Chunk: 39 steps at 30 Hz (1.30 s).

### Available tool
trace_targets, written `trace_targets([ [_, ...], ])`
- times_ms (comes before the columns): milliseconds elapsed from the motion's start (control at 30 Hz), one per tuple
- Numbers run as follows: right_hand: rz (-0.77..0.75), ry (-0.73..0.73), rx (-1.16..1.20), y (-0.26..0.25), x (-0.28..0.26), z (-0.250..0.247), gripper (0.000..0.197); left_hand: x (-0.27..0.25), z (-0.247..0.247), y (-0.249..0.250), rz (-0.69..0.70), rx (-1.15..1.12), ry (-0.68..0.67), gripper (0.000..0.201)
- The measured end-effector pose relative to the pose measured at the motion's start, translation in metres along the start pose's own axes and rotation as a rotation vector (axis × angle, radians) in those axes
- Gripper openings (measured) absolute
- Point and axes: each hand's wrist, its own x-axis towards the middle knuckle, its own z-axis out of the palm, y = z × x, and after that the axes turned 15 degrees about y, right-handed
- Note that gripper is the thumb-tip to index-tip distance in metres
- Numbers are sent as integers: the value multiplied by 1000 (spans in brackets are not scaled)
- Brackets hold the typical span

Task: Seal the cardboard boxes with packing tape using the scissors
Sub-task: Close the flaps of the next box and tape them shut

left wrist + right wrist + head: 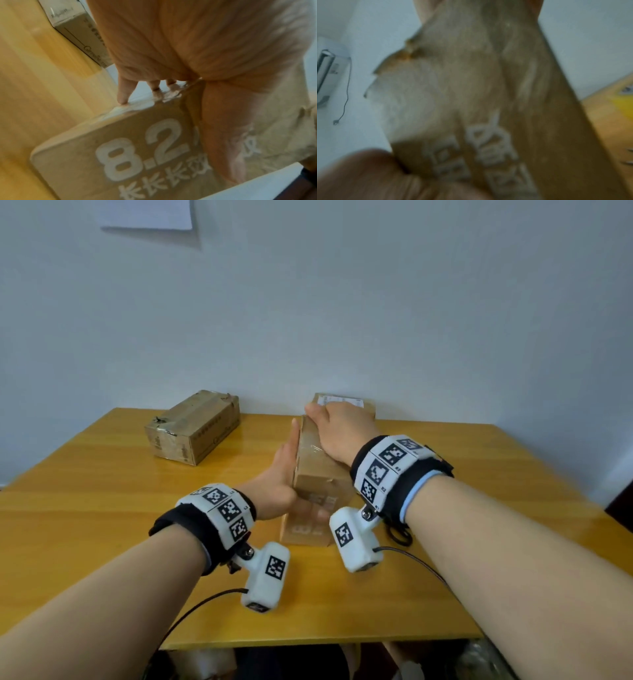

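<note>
Wooden table [102,508], second box [193,428] behind.

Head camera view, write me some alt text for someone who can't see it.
Two bare hands hold a taped cardboard box on a yellow wooden table: the left hand lies flat against its left side, and the right hand rests on top near the far end. A second, worn cardboard box sits apart at the back left, near a pale wall.

head: bright, even, edges warped | wrists: blurred, soft focus
</note>
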Motion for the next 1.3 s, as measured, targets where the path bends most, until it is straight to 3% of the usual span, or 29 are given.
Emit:
trace_targets([
  [167, 191, -33, 223, 9, 2, 7, 68, -3, -5, -18, -63, -125, 43, 156],
  [300, 181, -90, 309, 8, -6, 8, 71, -1, -7, -22, -96, -174, 61, 144],
  [467, 129, -68, 207, 8, -7, 5, 58, -1, -6, -16, -92, -205, 43, 142],
  [533, 170, -98, 232, 8, -6, 5, 74, -3, -7, -10, -103, -236, 19, 143],
  [600, 273, -169, 356, 15, -7, 13, 101, -3, -9, -7, -108, -290, -17, 131],
  [633, 314, -194, 417, 20, -7, 18, 105, -4, -11, -6, -107, -317, -36, 121],
  [700, 384, -226, 528, 24, -9, 23, 102, -6, -15, -6, -119, -352, -60, 102],
  [767, 407, -229, 597, 21, -9, 21, 86, -4, -21, -4, -128, -364, -62, 95],
  [833, 383, -203, 589, 15, -5, 19, 59, 2, -28, 0, -103, -262, -8, 101],
  [900, 374, -137, 479, 9, 2, 16, 43, 13, -35, 5, -70, 31, 50, 118],
  [1067, 475, -231, 418, 7, 12, 24, 52, 30, -30, 18, -30, 628, 87, 142],
  [1200, 526, -292, 280, 18, 6, 40, 57, 32, -18, 12, -93, 792, -10, 137],
  [1300, 599, -385, 198, 32, -1, 51, 49, 30, -9, -5, -129, 885, -69, 112],
])
